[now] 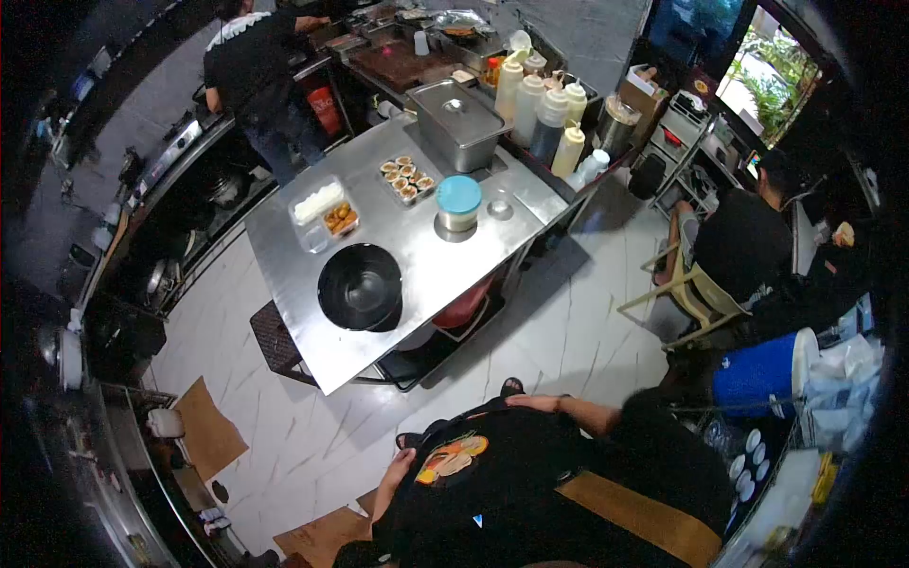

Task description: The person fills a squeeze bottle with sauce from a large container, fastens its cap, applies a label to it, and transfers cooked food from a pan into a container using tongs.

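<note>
My left hand point(402, 465) is at the left edge of the black garment point(530, 483) on my front, fingers closed on its edge. That garment carries a colourful food print. My right hand point(535, 402) lies on its far edge with the fingers stretched out flat. Ahead of both hands, apart from them, stands a steel table point(454, 275). On it are a black bowl point(360, 287), a round container with a blue lid point(459, 201), a clear tray of white and brown food point(325, 213) and a tray of small round pieces point(407, 180).
A lidded steel pan point(459, 123) and several squeeze bottles point(544, 109) stand at the table's back. One person point(260, 90) works at the far left counter; another point(743, 237) sits on a chair point(696, 293) at right. A blue cooler point(757, 376) is at right, cardboard point(208, 429) on the floor.
</note>
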The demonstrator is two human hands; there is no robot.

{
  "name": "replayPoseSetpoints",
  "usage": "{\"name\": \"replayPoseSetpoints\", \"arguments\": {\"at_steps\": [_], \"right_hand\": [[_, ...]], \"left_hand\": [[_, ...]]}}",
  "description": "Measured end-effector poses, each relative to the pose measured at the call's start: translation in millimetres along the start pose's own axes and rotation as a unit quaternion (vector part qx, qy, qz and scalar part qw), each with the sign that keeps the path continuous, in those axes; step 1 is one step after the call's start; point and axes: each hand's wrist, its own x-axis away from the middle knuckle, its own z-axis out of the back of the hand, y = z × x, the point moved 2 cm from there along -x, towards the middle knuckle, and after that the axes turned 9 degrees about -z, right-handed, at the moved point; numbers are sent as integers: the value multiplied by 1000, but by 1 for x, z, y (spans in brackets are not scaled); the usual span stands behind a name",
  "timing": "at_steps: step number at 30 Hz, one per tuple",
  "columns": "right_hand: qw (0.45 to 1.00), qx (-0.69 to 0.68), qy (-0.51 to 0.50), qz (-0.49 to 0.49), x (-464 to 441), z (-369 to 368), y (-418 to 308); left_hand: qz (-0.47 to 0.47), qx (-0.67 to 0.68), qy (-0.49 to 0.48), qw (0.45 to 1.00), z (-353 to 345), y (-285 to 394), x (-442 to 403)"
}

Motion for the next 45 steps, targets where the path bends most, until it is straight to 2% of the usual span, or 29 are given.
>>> {"name": "replayPoseSetpoints", "arguments": {"at_steps": [1, 2, 3, 4, 5, 6, 7, 8, 9, 11, 12, 13, 14, 15, 17, 19, 21, 23, 25, 27, 28, 31, 35, 36, 37, 39, 41, 43, 45], "right_hand": [[922, -370, -77, -82, 26, 2, 22], [958, -285, 23, -14, 65, 7, 37], [971, -200, 117, 57, 96, 5, 51], [960, -68, 217, 165, 113, 3, 66], [909, 70, 310, 268, 125, 2, 79], [906, 79, 320, 266, 129, 0, 95], [933, 20, 300, 197, 125, 0, 115], [952, -41, 280, 113, 122, 1, 132], [956, -91, 275, 43, 121, 3, 144], [945, -147, 286, -59, 119, 4, 166], [937, -163, 297, -89, 117, 6, 174], [932, -164, 304, -107, 117, 8, 182], [925, -173, 313, -125, 113, 9, 190], [922, -172, 318, -138, 110, 12, 196], [919, -161, 325, -155, 104, 20, 206], [917, -148, 334, -159, 96, 34, 214], [915, -133, 350, -151, 94, 53, 213], [916, -113, 354, -149, 112, 72, 189], [876, -95, 445, -157, 156, 85, 139], [873, -112, 448, -154, 167, 94, 128], [870, -135, 450, -148, 172, 98, 122], [885, -144, 424, -126, 166, 105, 118], [909, 34, 386, -152, 130, 115, 121], [921, -46, 344, -176, 125, 116, 113], [920, -49, 346, -177, 114, 120, 119], [936, 5, 335, -105, 79, 126, 137], [909, 116, 396, -57, 91, 127, 86], [901, 152, 406, -28, 91, 136, 51], [906, 74, 417, 23, 105, 149, -2]], "left_hand": [[-27, -46, 36, 998, -18, 10, -8], [-49, -91, 73, 992, -33, 20, -14], [-85, -152, 51, 983, -39, 33, -25], [-120, -212, 28, 969, -42, 44, -37], [-74, -152, -15, 986, -43, 31, -63], [-40, -159, 23, 986, -56, 75, -48], [-77, -196, 51, 976, -62, 95, -57], [-72, -265, 103, 956, -85, 162, -34], [-157, -167, 148, 962, -82, 155, -57], [-172, -64, 187, 965, -93, 214, -58], [-259, 17, 206, 944, -93, 224, -74], [-250, 118, 186, 943, -95, 249, -77], [-217, 160, 164, 949, -98, 283, -72], [-217, 200, 212, 932, -95, 296, -80], [-258, 340, 249, 869, -92, 331, -88], [-297, 421, 281, 810, -82, 360, -102], [-269, 556, 164, 769, -55, 360, -129], [-279, 568, 205, 747, -44, 353, -152], [-280, 579, 243, 727, -41, 349, -153], [-276, 538, 255, 755, -42, 356, -146], [-276, 543, 257, 750, -40, 355, -143], [-286, 540, 251, 751, -28, 338, -128], [-323, 463, 323, 760, -16, 326, -90], [-309, 450, 346, 763, -15, 325, -80], [-297, 436, 368, 765, -12, 324, -71], [-275, 406, 387, 781, 4, 307, -69], [-265, 409, 392, 780, 9, 303, -59], [-264, 374, 432, 777, 3, 310, -41], [-264, 372, 420, 785, 16, 297, -42]]}}
